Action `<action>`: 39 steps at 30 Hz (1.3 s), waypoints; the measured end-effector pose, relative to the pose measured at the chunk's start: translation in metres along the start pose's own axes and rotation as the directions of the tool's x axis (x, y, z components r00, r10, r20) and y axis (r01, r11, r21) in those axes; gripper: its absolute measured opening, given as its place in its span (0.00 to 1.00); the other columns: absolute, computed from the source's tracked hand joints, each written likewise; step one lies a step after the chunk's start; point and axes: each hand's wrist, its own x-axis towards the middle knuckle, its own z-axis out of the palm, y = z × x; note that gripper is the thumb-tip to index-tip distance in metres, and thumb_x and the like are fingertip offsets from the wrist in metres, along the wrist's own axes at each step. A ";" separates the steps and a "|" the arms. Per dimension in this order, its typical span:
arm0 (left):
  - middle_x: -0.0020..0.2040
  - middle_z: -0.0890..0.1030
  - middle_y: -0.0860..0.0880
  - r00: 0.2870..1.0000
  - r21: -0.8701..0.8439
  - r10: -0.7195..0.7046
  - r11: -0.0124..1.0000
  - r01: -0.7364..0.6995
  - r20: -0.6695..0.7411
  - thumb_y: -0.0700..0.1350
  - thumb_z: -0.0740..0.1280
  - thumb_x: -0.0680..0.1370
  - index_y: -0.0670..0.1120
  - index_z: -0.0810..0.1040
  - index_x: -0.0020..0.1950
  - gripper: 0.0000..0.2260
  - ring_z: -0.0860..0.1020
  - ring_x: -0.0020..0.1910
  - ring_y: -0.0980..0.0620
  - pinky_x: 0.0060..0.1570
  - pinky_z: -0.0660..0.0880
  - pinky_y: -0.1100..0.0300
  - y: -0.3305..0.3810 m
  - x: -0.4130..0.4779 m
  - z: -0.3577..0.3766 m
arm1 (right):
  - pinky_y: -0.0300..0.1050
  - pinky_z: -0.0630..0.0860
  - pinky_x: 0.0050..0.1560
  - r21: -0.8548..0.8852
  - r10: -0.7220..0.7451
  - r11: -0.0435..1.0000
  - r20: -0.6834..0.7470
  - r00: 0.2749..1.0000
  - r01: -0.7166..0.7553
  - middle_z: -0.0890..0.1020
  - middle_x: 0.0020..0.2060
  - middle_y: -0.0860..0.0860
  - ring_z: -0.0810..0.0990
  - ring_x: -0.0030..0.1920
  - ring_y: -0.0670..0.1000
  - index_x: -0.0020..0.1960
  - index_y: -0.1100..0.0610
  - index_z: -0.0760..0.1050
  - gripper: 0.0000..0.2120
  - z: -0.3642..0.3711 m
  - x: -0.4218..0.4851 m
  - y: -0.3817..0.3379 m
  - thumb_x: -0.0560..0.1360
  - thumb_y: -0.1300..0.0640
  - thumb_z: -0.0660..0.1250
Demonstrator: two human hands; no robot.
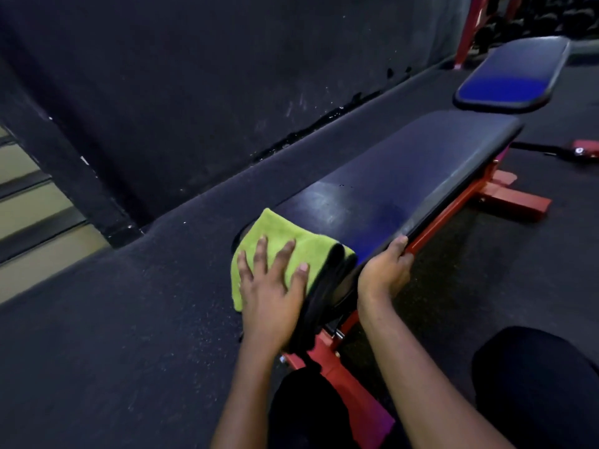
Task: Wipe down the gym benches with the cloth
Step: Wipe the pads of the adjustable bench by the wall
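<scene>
Your left hand [272, 286] is lying flat on the green microfiber cloth [275, 228], with the fingers straight and spread, and it is pressing the cloth onto the near end of the flat bench [405, 176]. Just to the right of it, your right hand [385, 270] is gripping the side edge of the same padded top, fingers curling around it. The red frame [505, 196] is showing below and beyond your right hand. A second bench [515, 76] is standing well beyond both hands.

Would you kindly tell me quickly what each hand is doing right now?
Left hand: open, fingers spread flat, pressing the cloth onto the near end of the bench.
Right hand: closed, gripping the bench side edge.
</scene>
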 end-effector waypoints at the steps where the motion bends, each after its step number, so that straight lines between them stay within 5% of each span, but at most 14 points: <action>1: 0.80 0.52 0.56 1.000 -0.064 0.007 0.998 -0.008 -0.010 0.70 0.49 0.71 0.65 0.67 0.72 0.30 0.41 0.78 0.51 0.75 0.43 0.51 0.000 -0.008 0.003 | 0.47 0.69 0.53 0.004 -0.002 1.000 -0.004 1.000 0.002 0.79 0.58 0.64 0.77 0.58 0.64 0.62 0.64 0.74 0.23 0.001 0.001 0.001 0.84 0.45 0.53; 5: 0.79 0.55 0.58 0.996 0.126 -0.047 0.991 0.037 0.082 0.68 0.56 0.76 0.67 0.66 0.71 0.23 0.45 0.79 0.48 0.73 0.48 0.39 -0.008 0.052 -0.006 | 0.48 0.71 0.55 0.020 -0.025 1.000 0.030 0.999 0.024 0.79 0.58 0.63 0.78 0.58 0.63 0.63 0.63 0.73 0.24 0.000 0.001 0.002 0.84 0.45 0.53; 9: 0.80 0.53 0.58 0.956 0.270 -0.123 0.962 0.049 0.267 0.68 0.52 0.78 0.69 0.59 0.74 0.24 0.51 0.79 0.46 0.72 0.50 0.33 -0.008 0.122 -0.018 | 0.50 0.73 0.57 0.023 -0.012 1.000 0.049 0.999 0.011 0.80 0.58 0.62 0.78 0.58 0.62 0.64 0.63 0.73 0.24 -0.001 -0.001 0.002 0.84 0.44 0.53; 13: 0.80 0.51 0.58 0.983 0.258 -0.090 0.965 0.046 0.162 0.73 0.49 0.75 0.69 0.59 0.74 0.28 0.45 0.79 0.47 0.72 0.47 0.33 -0.001 0.070 -0.014 | 0.57 0.75 0.60 0.068 -0.006 0.998 0.063 0.998 0.002 0.81 0.56 0.60 0.80 0.55 0.60 0.63 0.60 0.73 0.24 0.000 0.000 0.006 0.82 0.41 0.53; 16: 0.80 0.48 0.58 0.997 0.096 -0.014 0.995 0.007 0.078 0.79 0.48 0.66 0.68 0.59 0.75 0.38 0.40 0.78 0.49 0.74 0.46 0.38 0.007 -0.001 -0.006 | 0.45 0.72 0.54 0.087 0.002 0.996 0.053 0.999 -0.007 0.80 0.58 0.59 0.79 0.54 0.58 0.63 0.60 0.73 0.22 0.000 0.000 0.004 0.84 0.44 0.54; 19: 0.80 0.48 0.57 0.997 0.122 -0.038 0.992 0.029 0.074 0.81 0.50 0.63 0.67 0.60 0.75 0.42 0.40 0.78 0.48 0.74 0.46 0.37 0.012 0.002 -0.005 | 0.41 0.67 0.51 0.074 -0.016 0.997 0.037 0.999 0.013 0.79 0.59 0.62 0.78 0.58 0.61 0.64 0.63 0.73 0.22 0.001 0.003 0.004 0.84 0.46 0.54; 24: 0.81 0.49 0.55 0.950 0.355 -0.133 0.935 0.026 0.282 0.83 0.48 0.64 0.68 0.56 0.75 0.42 0.44 0.79 0.42 0.68 0.42 0.26 0.020 0.097 -0.014 | 0.58 0.75 0.60 0.106 0.015 0.994 0.096 0.995 -0.025 0.81 0.55 0.57 0.80 0.54 0.58 0.63 0.57 0.72 0.25 -0.001 -0.005 0.003 0.81 0.39 0.54; 27: 0.81 0.49 0.54 0.960 0.380 -0.126 0.925 0.023 0.250 0.80 0.45 0.69 0.67 0.54 0.76 0.38 0.45 0.79 0.42 0.68 0.43 0.27 0.023 0.091 -0.011 | 0.62 0.74 0.62 0.135 0.001 0.991 0.112 0.994 -0.016 0.80 0.56 0.57 0.80 0.56 0.59 0.64 0.55 0.71 0.31 -0.002 -0.006 0.004 0.74 0.33 0.52; 30: 0.81 0.47 0.54 0.976 0.271 -0.157 0.956 0.112 0.149 0.76 0.48 0.72 0.66 0.53 0.77 0.34 0.43 0.79 0.44 0.71 0.46 0.32 0.016 0.040 -0.015 | 0.63 0.73 0.63 0.092 0.004 0.996 0.112 0.994 -0.014 0.80 0.57 0.59 0.79 0.57 0.61 0.65 0.55 0.70 0.31 0.000 -0.005 0.006 0.74 0.33 0.52; 34: 0.80 0.38 0.50 0.970 0.071 -0.218 0.975 0.211 0.103 0.82 0.48 0.64 0.62 0.45 0.79 0.47 0.41 0.78 0.40 0.73 0.47 0.36 0.020 -0.027 -0.007 | 0.59 0.73 0.62 0.062 0.007 0.998 0.072 0.997 -0.011 0.80 0.57 0.61 0.78 0.57 0.62 0.62 0.58 0.71 0.23 -0.001 -0.002 0.004 0.81 0.40 0.53; 39: 0.80 0.42 0.47 0.938 -0.089 -0.346 0.935 0.345 0.003 0.75 0.65 0.65 0.57 0.53 0.79 0.48 0.43 0.77 0.34 0.74 0.50 0.40 0.026 0.008 0.003 | 0.61 0.73 0.62 0.096 0.001 0.995 0.071 0.997 -0.008 0.80 0.56 0.60 0.79 0.57 0.62 0.60 0.57 0.72 0.24 0.002 0.002 0.009 0.79 0.39 0.54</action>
